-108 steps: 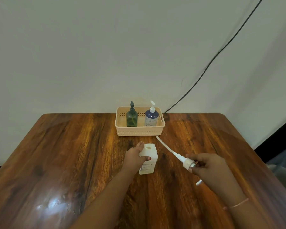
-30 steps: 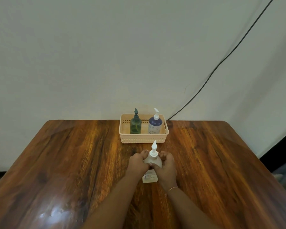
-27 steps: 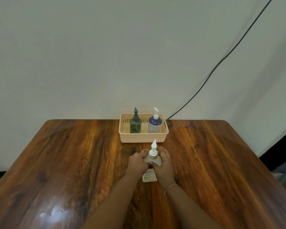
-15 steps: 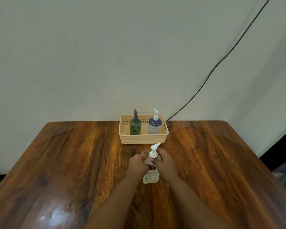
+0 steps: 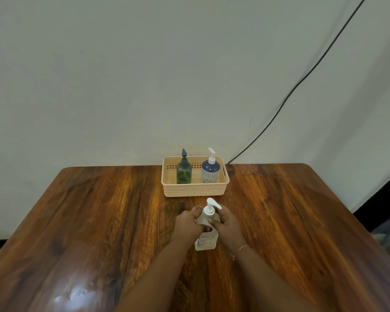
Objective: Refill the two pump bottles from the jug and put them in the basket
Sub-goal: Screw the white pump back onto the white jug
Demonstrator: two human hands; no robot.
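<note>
Both hands, left [image 5: 189,224] and right [image 5: 226,224], clasp the upright pale jug [image 5: 206,235], white pump nozzle pointing right.

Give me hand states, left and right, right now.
Left hand: closed around the shoulder of the white pump bottle.
Right hand: closed on the same bottle, fingers near its pump collar.
</note>
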